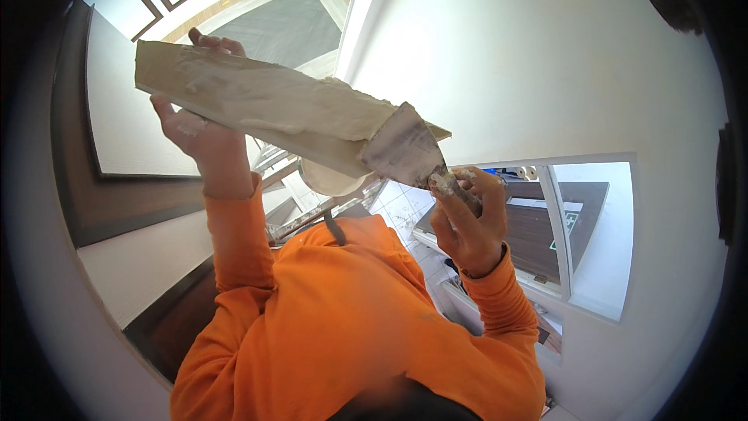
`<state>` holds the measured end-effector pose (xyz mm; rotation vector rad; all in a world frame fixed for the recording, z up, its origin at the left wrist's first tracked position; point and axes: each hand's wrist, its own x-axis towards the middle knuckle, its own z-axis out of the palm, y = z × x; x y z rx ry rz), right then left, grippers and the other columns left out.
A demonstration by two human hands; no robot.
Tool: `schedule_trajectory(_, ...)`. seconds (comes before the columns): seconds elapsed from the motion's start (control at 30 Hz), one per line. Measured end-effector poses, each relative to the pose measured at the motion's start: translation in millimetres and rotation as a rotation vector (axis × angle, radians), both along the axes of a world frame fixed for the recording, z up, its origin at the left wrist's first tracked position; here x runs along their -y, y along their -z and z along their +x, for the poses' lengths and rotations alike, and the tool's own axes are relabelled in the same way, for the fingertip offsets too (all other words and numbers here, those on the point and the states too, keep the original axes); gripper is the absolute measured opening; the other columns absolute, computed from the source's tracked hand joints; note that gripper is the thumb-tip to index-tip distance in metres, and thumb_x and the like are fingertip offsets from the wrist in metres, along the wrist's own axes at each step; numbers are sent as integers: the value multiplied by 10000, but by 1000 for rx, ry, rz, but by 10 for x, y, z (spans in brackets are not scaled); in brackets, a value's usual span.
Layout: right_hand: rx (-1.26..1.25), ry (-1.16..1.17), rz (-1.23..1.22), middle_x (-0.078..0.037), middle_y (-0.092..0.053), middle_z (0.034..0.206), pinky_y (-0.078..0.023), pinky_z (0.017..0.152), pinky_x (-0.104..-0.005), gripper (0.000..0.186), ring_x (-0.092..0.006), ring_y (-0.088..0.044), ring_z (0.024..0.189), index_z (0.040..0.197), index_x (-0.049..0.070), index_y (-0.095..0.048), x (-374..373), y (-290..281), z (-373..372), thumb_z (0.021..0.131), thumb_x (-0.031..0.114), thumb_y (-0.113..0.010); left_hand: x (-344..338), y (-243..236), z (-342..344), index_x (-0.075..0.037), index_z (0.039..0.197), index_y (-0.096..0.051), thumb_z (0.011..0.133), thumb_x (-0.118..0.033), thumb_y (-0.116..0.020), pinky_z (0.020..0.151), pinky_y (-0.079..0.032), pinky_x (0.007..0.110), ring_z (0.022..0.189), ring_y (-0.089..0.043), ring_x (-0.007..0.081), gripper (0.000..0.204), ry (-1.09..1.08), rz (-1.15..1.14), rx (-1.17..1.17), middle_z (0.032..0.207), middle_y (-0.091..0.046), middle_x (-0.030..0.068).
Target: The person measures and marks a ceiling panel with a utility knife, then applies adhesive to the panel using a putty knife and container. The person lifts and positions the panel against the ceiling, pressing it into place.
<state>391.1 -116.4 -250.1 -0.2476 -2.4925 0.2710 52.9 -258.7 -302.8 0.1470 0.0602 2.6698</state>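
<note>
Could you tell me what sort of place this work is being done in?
Probably a building interior being finished: the left hand holds a plaster-caked board, the right hand a putty knife, beside a smooth white wall.

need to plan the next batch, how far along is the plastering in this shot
Done: the long board in the left hand is already loaded with pale filler. In hand: the right hand holds a putty knife, its blade pressed on the board's end. Left: the white wall looks smooth here; no fresh filler on it that I can tell.
</note>
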Motion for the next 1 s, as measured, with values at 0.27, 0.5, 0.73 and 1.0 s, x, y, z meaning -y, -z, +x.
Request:
schedule_trajectory(0.27,-14,36,8,-127,-613,1135,-586,723,-374,473,-283,-660,930,1118,110,-803,187,-32,15,689,-79,-738,242,-142,-344,43,1472,-458,933,-355,-610,1183,-441,473,1292,-529,346,687,75,69,-142,1326,-572,193)
schedule_trajectory(0.5,-2,92,-166,-142,-644,1119,-567,695,-331,377,-265,-682,907,1082,73,-794,173,95,204,738,-70,-732,369,53,-542,-2,1537,-414,915,-284,-640,1175,-460,481,1344,-488,358,720,227,160,-101,1337,-565,181)
schedule_trajectory(0.73,-28,-165,-795,-161,-714,1012,-552,768,-331,382,-231,-705,894,1212,-42,-714,145,-181,-119,843,-96,-630,220,86,-576,-78,1629,-282,952,-166,-599,1205,-457,495,1384,-460,307,753,716,478,-67,1478,-471,139)
schedule_trajectory(1.0,67,-525,-799,-146,-714,1147,-528,722,-320,375,-201,-650,816,1274,-5,-675,147,-263,-803,911,-72,-610,34,-137,-550,-121,1640,-256,977,-149,-601,1197,-472,484,1358,-480,290,748,867,430,-14,1435,-471,103)
